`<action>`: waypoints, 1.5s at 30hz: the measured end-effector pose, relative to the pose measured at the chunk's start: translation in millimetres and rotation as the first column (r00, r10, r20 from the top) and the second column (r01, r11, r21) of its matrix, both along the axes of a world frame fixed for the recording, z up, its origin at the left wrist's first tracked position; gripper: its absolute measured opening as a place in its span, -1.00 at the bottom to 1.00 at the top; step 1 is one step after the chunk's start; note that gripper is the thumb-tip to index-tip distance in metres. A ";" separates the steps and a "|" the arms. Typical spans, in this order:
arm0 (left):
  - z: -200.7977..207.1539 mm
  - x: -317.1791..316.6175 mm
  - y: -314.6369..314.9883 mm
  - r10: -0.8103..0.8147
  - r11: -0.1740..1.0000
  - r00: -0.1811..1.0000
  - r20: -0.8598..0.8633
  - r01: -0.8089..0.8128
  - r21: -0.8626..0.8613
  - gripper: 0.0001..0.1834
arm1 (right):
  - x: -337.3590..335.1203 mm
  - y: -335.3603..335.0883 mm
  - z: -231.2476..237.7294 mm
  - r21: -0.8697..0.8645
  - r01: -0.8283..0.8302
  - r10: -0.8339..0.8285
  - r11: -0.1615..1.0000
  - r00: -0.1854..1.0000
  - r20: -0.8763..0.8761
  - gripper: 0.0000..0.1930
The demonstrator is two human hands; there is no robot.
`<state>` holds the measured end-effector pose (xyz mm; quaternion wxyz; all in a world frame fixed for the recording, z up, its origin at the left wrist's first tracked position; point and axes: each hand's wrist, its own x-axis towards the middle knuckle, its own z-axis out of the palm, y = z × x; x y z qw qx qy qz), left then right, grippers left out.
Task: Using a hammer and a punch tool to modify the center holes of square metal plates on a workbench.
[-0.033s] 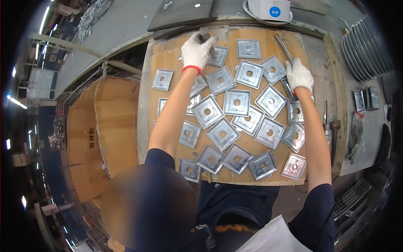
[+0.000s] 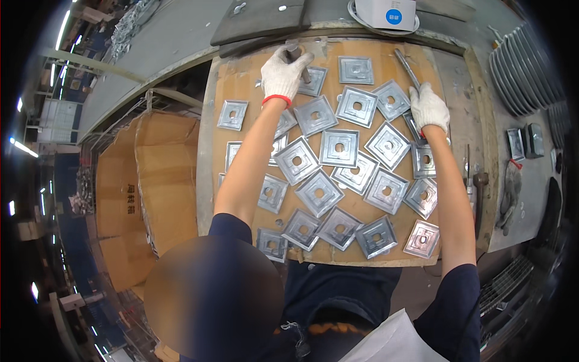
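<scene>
My left hand (image 2: 282,73), in a white knitted glove with a red cuff, is closed round a short, thick metal rod (image 2: 306,75). The rod's lower end stands at a square metal plate (image 2: 316,83) near the board's far edge, partly hidden by the hand. Farther right, my right hand (image 2: 429,108), gloved alike, grips a metal bar (image 2: 407,67) that points away and to the left. Under that hand a dark plate edge shows. Between my arms lie several stepped square plates (image 2: 339,148) with round centre holes, some overlapping. The plate (image 2: 356,70) at the far middle shows no clear hole.
The plates lie on a cardboard-covered board (image 2: 241,75). Left stands a large cardboard box (image 2: 166,175). At the back are a dark flat pad (image 2: 259,24) and a white box (image 2: 386,13). Right are stacked round metal discs (image 2: 525,69), a hammer (image 2: 480,181) and a grey glove (image 2: 511,190).
</scene>
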<state>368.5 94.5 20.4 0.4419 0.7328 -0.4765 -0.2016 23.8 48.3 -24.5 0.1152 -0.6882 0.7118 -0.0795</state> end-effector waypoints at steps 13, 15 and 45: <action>-10.5 -13.9 -3.5 0.023 0.998 0.979 0.202 -0.033 0.048 -0.46 | -2.7 -1.1 -1.4 -0.028 -0.011 0.011 1.000 1.000 -0.003 -0.50; -11.1 -17.2 -0.4 -0.003 0.997 0.985 0.174 -0.011 0.081 -0.48 | -7.7 -0.3 -1.9 -0.013 0.002 -0.002 1.000 1.000 -0.014 -0.50; -21.5 -5.9 8.3 -0.053 0.997 0.988 0.145 0.043 0.071 -0.41 | 101.1 46.8 171.4 -0.387 -0.375 0.528 0.842 0.720 0.451 -0.30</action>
